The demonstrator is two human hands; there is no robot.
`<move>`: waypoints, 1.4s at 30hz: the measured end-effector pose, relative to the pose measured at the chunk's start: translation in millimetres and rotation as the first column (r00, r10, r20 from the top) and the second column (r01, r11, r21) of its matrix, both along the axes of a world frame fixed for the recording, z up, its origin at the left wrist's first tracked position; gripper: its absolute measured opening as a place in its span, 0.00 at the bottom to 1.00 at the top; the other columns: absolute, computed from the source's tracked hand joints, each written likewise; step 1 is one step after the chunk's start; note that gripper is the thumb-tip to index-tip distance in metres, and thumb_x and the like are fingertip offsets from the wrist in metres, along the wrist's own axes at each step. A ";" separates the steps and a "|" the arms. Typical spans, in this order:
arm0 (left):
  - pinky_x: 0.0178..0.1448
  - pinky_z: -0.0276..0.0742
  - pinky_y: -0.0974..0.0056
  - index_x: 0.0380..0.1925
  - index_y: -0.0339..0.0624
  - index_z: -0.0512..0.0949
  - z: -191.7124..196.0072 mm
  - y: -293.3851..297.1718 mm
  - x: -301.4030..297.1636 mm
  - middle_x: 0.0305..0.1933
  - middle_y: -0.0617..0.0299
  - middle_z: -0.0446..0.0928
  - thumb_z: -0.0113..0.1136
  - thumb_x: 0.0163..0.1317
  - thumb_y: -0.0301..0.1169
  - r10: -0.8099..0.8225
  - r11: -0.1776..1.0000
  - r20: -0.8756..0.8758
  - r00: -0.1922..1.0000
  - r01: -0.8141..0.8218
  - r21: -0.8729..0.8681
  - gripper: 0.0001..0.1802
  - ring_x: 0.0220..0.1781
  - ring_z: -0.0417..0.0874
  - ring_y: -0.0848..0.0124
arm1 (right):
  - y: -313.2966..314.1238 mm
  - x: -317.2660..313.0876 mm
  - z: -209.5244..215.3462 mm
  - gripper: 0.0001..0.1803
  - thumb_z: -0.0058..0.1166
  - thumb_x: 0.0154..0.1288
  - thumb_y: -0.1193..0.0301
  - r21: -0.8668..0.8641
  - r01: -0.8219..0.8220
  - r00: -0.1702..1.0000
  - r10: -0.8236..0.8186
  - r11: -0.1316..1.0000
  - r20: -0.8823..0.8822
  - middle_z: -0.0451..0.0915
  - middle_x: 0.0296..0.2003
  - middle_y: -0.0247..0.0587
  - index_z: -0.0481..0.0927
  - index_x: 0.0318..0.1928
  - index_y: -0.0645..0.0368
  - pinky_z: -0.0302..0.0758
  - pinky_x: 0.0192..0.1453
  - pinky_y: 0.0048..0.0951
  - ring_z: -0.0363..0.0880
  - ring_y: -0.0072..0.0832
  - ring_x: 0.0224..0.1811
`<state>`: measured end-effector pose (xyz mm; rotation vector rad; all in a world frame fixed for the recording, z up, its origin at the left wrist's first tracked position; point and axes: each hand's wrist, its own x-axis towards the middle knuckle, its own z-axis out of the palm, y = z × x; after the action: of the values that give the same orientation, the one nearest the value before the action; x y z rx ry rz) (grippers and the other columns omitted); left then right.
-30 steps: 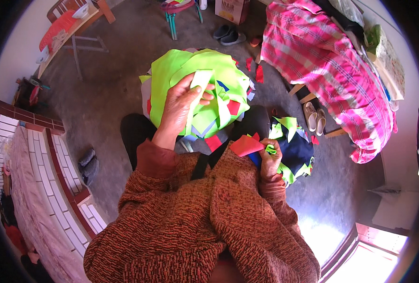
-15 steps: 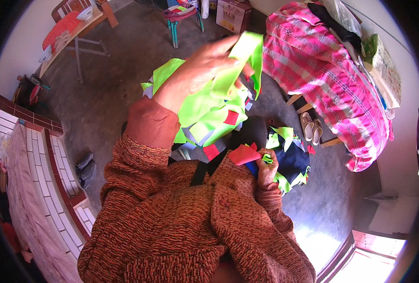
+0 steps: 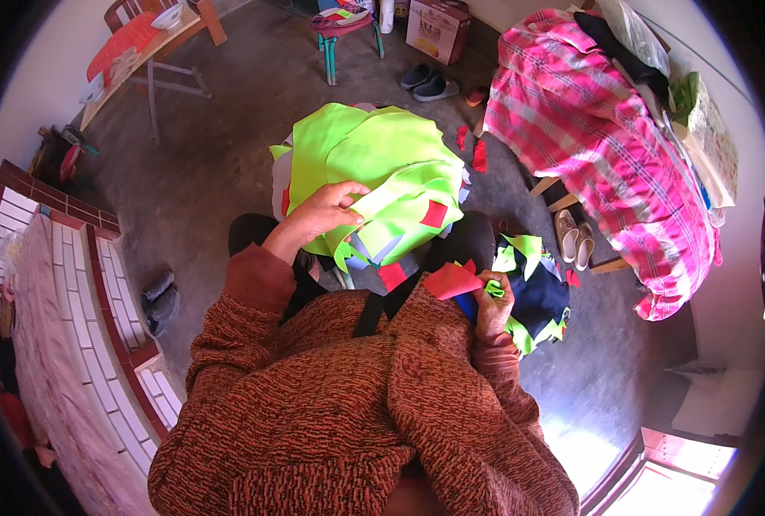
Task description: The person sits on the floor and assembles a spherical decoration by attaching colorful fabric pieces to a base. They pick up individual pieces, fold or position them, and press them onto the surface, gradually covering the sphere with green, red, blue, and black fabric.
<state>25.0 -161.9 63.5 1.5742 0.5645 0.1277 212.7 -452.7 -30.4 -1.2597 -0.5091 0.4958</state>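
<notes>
Smooth lime cloth pieces [image 3: 374, 142] are heaped roundly at upper centre. On their lower-left part the left hand [image 3: 320, 215] is laid, fingers half bent; whether cloth is gripped cannot be told. Right of centre, an angular red scrap [image 3: 451, 280] and crumpled lime scrap [image 3: 493, 289] are pinched by the right hand [image 3: 494, 311].

Left of the pile [image 3: 370, 146], the floor [image 3: 193, 185] leaves a wide lane for the left hand [image 3: 326, 211]. Between pile and pink cloth [image 3: 598, 163] runs a narrower gap, partly strewn with red scraps [image 3: 480, 156]. The bundle [image 3: 539, 288] stands just beside the right hand [image 3: 494, 311], blocking its way outward.
</notes>
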 end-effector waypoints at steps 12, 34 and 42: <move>0.35 0.68 0.70 0.54 0.40 0.69 -8.3 7.4 -52.9 0.28 0.63 0.75 0.62 0.51 0.22 0.077 0.965 -0.087 0.993 -0.052 0.258 0.27 0.31 0.74 0.77 | -1.4 0.9 2.8 0.10 0.60 0.52 0.83 -0.040 0.003 1.000 -0.004 0.999 -0.018 0.75 0.34 0.28 0.76 0.34 0.58 0.67 0.46 0.19 0.70 0.17 0.37; 0.51 0.73 0.62 0.46 0.38 0.74 -4.5 -116.7 56.5 0.46 0.53 0.76 0.67 0.50 0.29 -0.234 0.789 0.308 0.922 -0.006 0.614 0.22 0.48 0.78 0.62 | -3.4 0.7 12.1 0.12 0.65 0.54 0.71 -0.037 -0.086 0.996 0.085 0.996 -0.036 0.75 0.34 0.28 0.76 0.36 0.59 0.67 0.44 0.19 0.69 0.16 0.36; 0.38 0.72 0.59 0.27 0.40 0.75 -34.0 -137.8 97.6 0.31 0.59 0.74 0.66 0.50 0.34 -0.347 0.790 0.211 0.914 0.164 0.590 0.12 0.33 0.78 0.59 | -5.0 2.7 2.5 0.11 0.62 0.51 0.80 -0.049 -0.065 0.998 0.066 0.997 0.018 0.75 0.34 0.29 0.76 0.35 0.60 0.67 0.46 0.21 0.70 0.18 0.37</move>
<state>122.7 -299.8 29.5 2.1430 0.0415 0.3532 215.5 -457.7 -27.9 -1.2983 -0.5594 0.5537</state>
